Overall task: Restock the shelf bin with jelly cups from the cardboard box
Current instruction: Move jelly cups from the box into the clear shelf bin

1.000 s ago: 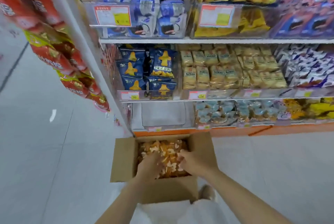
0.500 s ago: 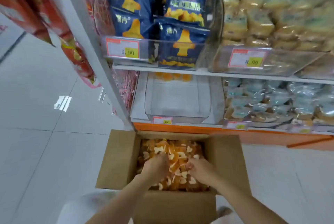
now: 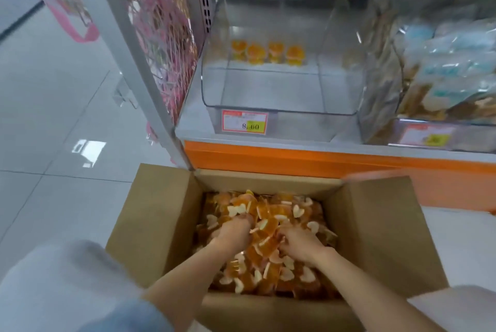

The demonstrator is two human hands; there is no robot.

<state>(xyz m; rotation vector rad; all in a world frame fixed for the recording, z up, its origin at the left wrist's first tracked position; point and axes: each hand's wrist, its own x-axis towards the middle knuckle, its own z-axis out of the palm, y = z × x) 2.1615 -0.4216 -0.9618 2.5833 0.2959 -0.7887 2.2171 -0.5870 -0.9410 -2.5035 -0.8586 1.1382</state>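
Observation:
An open cardboard box on the floor is full of orange jelly cups with white heart-shaped lids. Both of my hands are sunk into the pile. My left hand has its fingers curled down into the cups, and my right hand curls into them beside it. A heap of cups rises between the two hands. Above the box, the clear shelf bin on the bottom shelf holds only several orange jelly cups at its back wall.
A price tag hangs on the bin's front. An orange shelf base runs just behind the box. Bags of pale blue snacks fill the bin to the right. A grey shelf upright and pink hanging goods stand at the left.
My head has dropped lower and closer, so the bin and box fill the view. Both hands stay in the box and have drawn closer around a heap of cups.

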